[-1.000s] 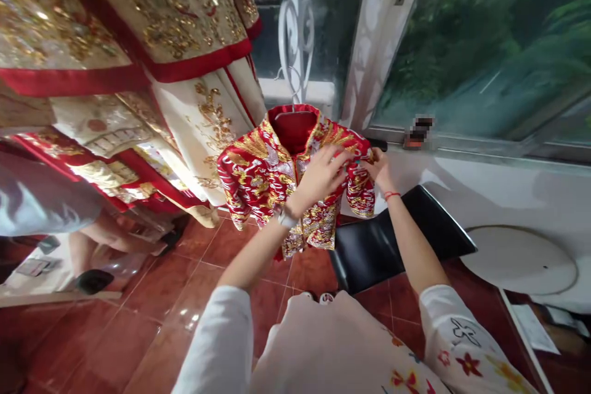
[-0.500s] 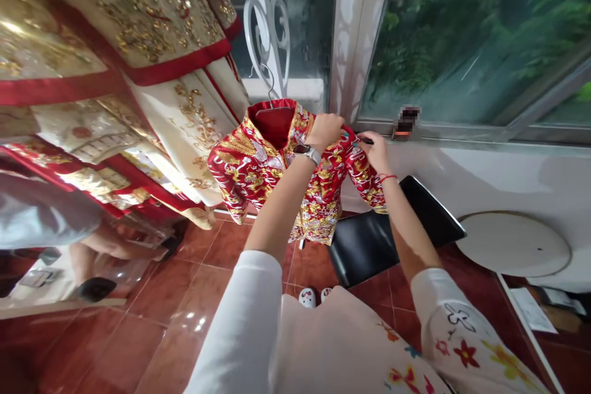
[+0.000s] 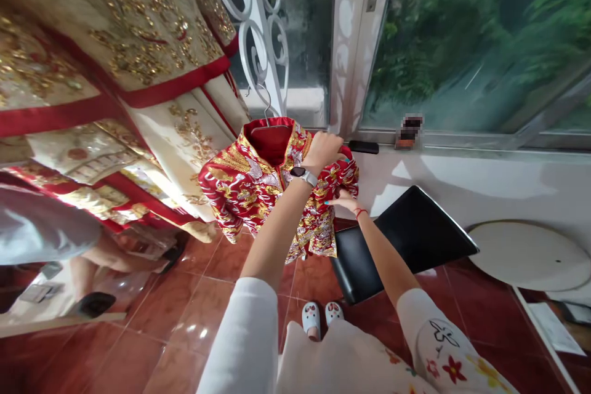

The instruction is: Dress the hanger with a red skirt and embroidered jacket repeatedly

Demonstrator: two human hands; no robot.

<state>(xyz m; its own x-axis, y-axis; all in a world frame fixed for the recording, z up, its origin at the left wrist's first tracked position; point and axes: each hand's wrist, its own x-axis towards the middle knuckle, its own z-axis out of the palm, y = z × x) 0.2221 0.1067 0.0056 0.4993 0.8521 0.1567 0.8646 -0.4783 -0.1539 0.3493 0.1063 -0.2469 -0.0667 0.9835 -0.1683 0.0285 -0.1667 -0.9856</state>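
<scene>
A small red jacket [image 3: 252, 188] with gold and silver embroidery hangs from a wire hanger [image 3: 268, 101], its collar standing up. My left hand [image 3: 324, 151], wearing a watch at the wrist, is closed over the jacket's shoulder on the right side. Lower down, at the sleeve on that same side, is my right hand [image 3: 344, 200], a red string round its wrist. Its fingers are bent around the sleeve cloth and partly hidden, with the thumb pointing left. My left forearm covers part of the jacket's front.
Long cream and gold garments [image 3: 157, 68] with red trim hang at left. A white scrolled metal frame [image 3: 258, 31] stands behind the jacket. A black chair [image 3: 415, 228] and a round white board [image 3: 530, 255] are at right. A seated person's leg [image 3: 120, 252] shows at lower left.
My left hand has gone from lying spread on the jacket's chest to closing over its shoulder. My right hand has slid down and inward along the sleeve, which has swung in.
</scene>
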